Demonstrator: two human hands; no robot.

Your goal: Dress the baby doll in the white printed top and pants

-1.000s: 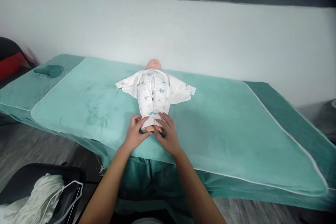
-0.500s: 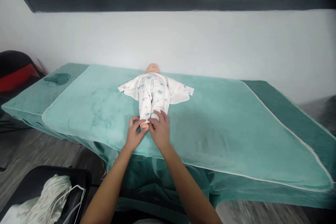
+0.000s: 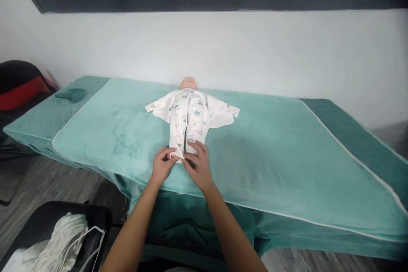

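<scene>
A baby doll [image 3: 188,82] lies on its back, its head toward the wall. White printed baby clothes [image 3: 196,112] cover its body and legs, with the sleeves spread to both sides. My left hand [image 3: 162,165] pinches the left trouser leg's cuff between thumb and fingers. On the other side of the same cuff, my right hand [image 3: 198,165] grips the cloth, its other fingers resting over the right trouser leg. The cuff now hides most of the doll's foot.
A green padded bed [image 3: 270,157] with a face hole [image 3: 72,94] at its left end stands against the white wall. At lower left, a black chair [image 3: 98,214] carries crumpled pale cloth [image 3: 65,233] and a white hanger [image 3: 95,230]. Another chair [image 3: 22,76] is at far left.
Both hands have drawn the cuff a little toward me. The foot, which stuck out of it before, is now mostly covered. The view has shifted slightly.
</scene>
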